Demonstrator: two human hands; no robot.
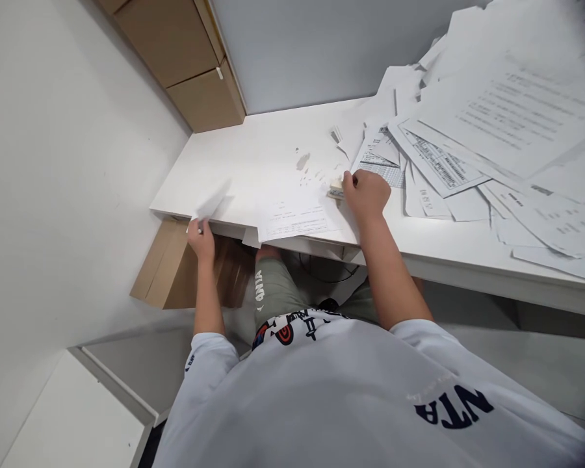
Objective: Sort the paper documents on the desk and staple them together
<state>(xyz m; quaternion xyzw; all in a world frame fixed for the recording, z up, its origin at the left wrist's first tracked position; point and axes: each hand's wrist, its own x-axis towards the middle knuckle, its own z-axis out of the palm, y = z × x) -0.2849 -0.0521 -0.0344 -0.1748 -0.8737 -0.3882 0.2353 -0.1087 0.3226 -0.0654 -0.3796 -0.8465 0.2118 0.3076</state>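
My left hand [202, 242] is closed on a white sheet of paper [213, 203], which tilts up over the table's left front corner. My right hand [369, 197] is a fist above the table, around one end of a small cream-coloured block [336, 190] with dark marks on its side. Its exact kind does not show. Between my hands a printed sheet [295, 220] lies at the front edge, its near corner over the edge. Small grey scraps [303, 161] and a folded piece of paper [338, 138] lie beyond it.
A large, loose heap of printed papers [517, 123] covers the right side of the white table [260, 140]. Stacked cardboard boxes [205, 97] stand at the back left. Another cardboard box [163, 263] sits below the table's left end, beside the wall [78, 162].
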